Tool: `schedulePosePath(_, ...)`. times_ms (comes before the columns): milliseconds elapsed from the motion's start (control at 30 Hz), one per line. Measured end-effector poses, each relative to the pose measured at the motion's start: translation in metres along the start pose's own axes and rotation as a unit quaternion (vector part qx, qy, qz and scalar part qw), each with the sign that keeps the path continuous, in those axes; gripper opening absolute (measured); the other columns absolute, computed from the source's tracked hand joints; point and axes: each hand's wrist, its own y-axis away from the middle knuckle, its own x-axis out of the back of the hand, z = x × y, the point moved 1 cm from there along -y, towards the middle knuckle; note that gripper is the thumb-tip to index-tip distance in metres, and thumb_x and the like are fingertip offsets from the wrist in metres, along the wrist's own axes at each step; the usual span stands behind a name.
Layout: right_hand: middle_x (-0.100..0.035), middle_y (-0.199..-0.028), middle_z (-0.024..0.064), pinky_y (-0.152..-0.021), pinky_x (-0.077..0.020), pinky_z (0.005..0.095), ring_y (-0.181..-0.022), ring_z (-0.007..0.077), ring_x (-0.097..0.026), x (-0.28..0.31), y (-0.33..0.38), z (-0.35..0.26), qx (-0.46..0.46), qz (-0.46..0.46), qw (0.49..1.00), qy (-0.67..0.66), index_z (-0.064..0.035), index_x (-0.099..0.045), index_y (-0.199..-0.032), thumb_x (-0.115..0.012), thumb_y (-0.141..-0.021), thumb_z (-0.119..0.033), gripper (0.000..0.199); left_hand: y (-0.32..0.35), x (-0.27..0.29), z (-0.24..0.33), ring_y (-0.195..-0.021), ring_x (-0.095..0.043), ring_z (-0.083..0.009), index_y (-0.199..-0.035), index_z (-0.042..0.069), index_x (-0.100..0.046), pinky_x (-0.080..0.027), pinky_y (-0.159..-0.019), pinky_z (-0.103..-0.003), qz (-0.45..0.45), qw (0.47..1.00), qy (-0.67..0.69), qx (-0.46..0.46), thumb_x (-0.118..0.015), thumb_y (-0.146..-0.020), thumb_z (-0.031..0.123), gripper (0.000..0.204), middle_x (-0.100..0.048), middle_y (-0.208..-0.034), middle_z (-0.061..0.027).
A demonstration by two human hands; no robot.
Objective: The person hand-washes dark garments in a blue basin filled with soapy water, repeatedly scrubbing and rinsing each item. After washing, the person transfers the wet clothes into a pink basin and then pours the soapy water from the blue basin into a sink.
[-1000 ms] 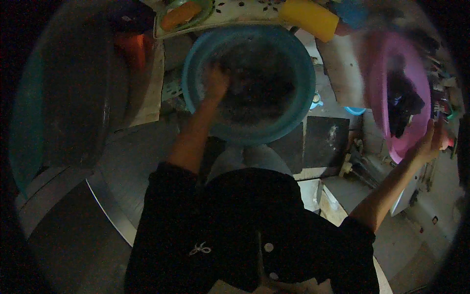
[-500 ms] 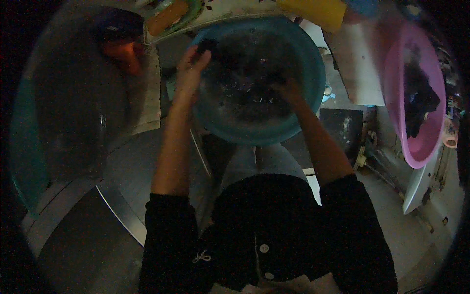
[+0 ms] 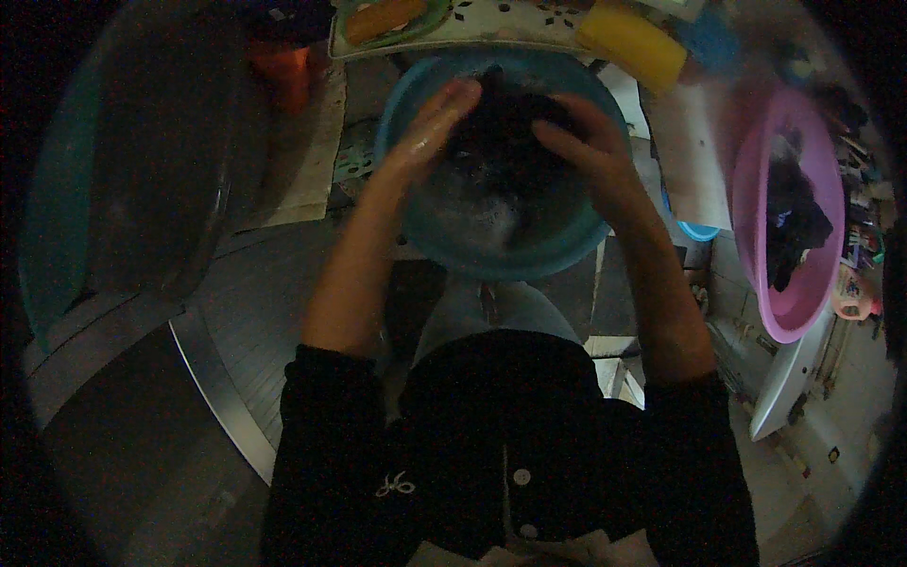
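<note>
A round teal basin (image 3: 501,265) in front of me holds cloudy, sudsy water. Between my hands a bunched dark cloth (image 3: 510,128) rises in the basin; its folds are hard to make out in the dim light. My left hand (image 3: 439,118) presses on the cloth's left side, wet and with the fingers together. My right hand (image 3: 590,137) grips the right side, its thumb toward me and its fingers behind. The fingertips of both hands are partly lost against the dark fabric.
A pink basin (image 3: 770,317) with dark clothes (image 3: 798,217) stands at the right, near several bottles. Beyond the teal basin are a patterned board (image 3: 515,33), a yellow object (image 3: 633,45) and a green dish (image 3: 416,28). A large dark tub (image 3: 161,161) is at the left.
My right hand has come up out of the water and my left hand has shifted right. The dark cloth is now gathered between both hands. The view has also shifted slightly.
</note>
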Motion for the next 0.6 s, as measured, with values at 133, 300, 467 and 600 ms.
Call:
schedulePosePath(133, -0.058, -0.099, 0.0057, -0.085, -0.0386, 0.0281, -0.093, 0.0149, -0.052, 0.005, -0.012, 0.027, 0.041, -0.015, 0.999, 0.017, -0.0036, -0.055, -0.107, -0.059, -0.078, -0.018, 0.033, 0.005, 0.006, -0.017, -0.1, -0.048, -0.0183, -0.119, 0.001, -0.044, -0.033, -0.091, -0.03, 0.012, 0.999, 0.051, -0.004, -0.065, -0.075, 0.039, 0.062, -0.051, -0.111, -0.0074)
schedulePosePath(300, -0.054, -0.11, 0.0106, -0.09, -0.0371, 0.0363, -0.101, 0.0247, -0.05, 0.028, -0.029, 0.101, 0.087, -0.01, 0.971, 0.223, -0.0073, -0.052, -0.113, -0.058, -0.078, -0.019, 0.037, 0.014, 0.014, 0.014, -0.095, -0.05, -0.0168, -0.107, 0.0, -0.052, -0.036, -0.088, -0.03, 0.175, 0.973, 0.018, -0.152, -0.063, -0.077, 0.032, 0.046, -0.054, -0.105, -0.0072)
schedulePosePath(467, -0.053, -0.112, 0.0143, -0.09, -0.0374, 0.0394, -0.103, 0.0315, -0.05, 0.045, -0.025, 0.181, 0.187, 0.086, 0.876, 0.436, -0.0084, -0.053, -0.113, -0.066, -0.071, -0.027, 0.048, 0.028, 0.021, 0.044, -0.087, -0.054, -0.016, -0.101, 0.0, -0.055, -0.043, -0.079, -0.028, 0.119, 0.969, 0.033, -0.216, -0.064, -0.076, 0.022, 0.034, -0.058, -0.098, -0.0073)
schedulePosePath(600, -0.047, -0.12, 0.0164, -0.092, -0.0352, 0.0418, -0.111, 0.0337, -0.042, -0.002, -0.019, 0.224, 0.154, 0.142, 0.812, 0.545, -0.0093, -0.052, -0.114, -0.066, -0.068, -0.033, 0.054, 0.028, 0.026, 0.057, -0.082, -0.056, -0.0144, -0.1, 0.002, -0.055, -0.044, -0.075, -0.027, 0.08, 0.962, 0.122, -0.23, -0.064, -0.076, 0.016, 0.029, -0.059, -0.092, -0.0055)
